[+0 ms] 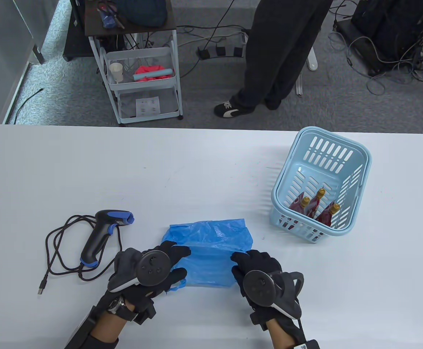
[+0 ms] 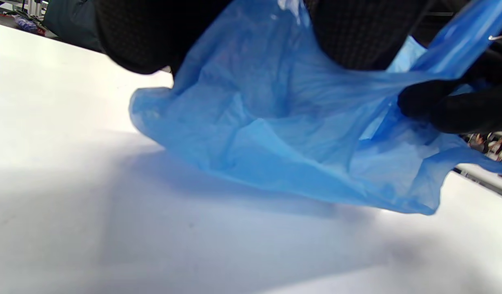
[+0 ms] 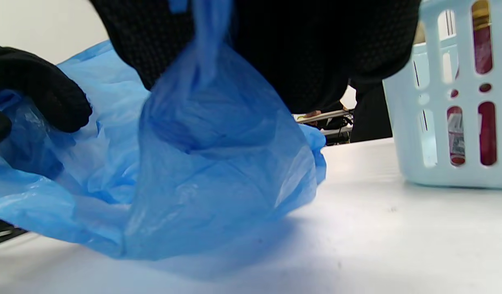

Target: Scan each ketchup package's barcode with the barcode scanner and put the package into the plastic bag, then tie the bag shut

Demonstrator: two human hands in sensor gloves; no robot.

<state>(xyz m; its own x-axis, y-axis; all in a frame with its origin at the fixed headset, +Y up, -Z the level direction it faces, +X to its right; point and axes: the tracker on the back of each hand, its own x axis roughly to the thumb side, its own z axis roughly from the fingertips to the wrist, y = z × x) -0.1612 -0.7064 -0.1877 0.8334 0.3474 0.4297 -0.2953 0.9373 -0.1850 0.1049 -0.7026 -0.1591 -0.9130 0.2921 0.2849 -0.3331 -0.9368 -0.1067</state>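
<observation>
Both hands (image 1: pixel 211 272) pinch the bag (image 1: pixel 211 251) at its near edge; film looks thin, limp & slippery, so better grip by the handles.

Both hands are held low over the bench, entering from the near edge, backs turned upward with a tracker strapped on each. The left hand (image 1: pixel 149 271) is angled to the right, its fingers (image 1: pixel 177 251) stretched forward and thumb curled beneath, so that blue film is pinched. The right hand (image 1: pixel 258 276) is set opposite, its fingers (image 1: pixel 242 259) curled down and film gripped.
</observation>
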